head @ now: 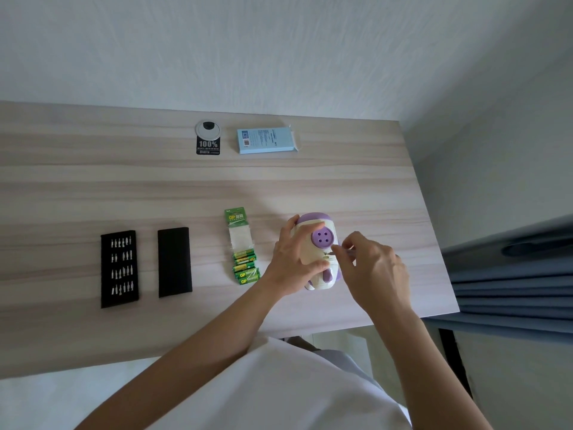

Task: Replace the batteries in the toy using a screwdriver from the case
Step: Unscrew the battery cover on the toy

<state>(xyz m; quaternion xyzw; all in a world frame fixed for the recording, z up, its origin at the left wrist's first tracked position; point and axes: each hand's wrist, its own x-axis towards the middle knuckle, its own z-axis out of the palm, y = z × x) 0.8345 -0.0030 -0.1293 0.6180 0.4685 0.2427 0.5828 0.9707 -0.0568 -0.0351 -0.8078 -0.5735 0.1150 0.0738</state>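
Note:
A white and purple toy (319, 240) lies on the wooden desk (93, 181), right of centre. My left hand (294, 259) grips its left side, fingers curled over the body. My right hand (369, 265) pinches a thin screwdriver (339, 252), whose tip touches the toy's underside just below a round purple part. Green batteries (246, 265) lie in a short row left of the toy, under their opened green pack (238, 226). The black bit case (119, 268) lies open at the left, with several rows of bits, and its black lid (174, 262) rests beside it.
A light blue box (266, 140) and a round cable grommet with a black sticker (208, 136) sit at the back of the desk. The desk's right edge borders blue curtain folds (511, 290). The front edge runs close to my white shirt.

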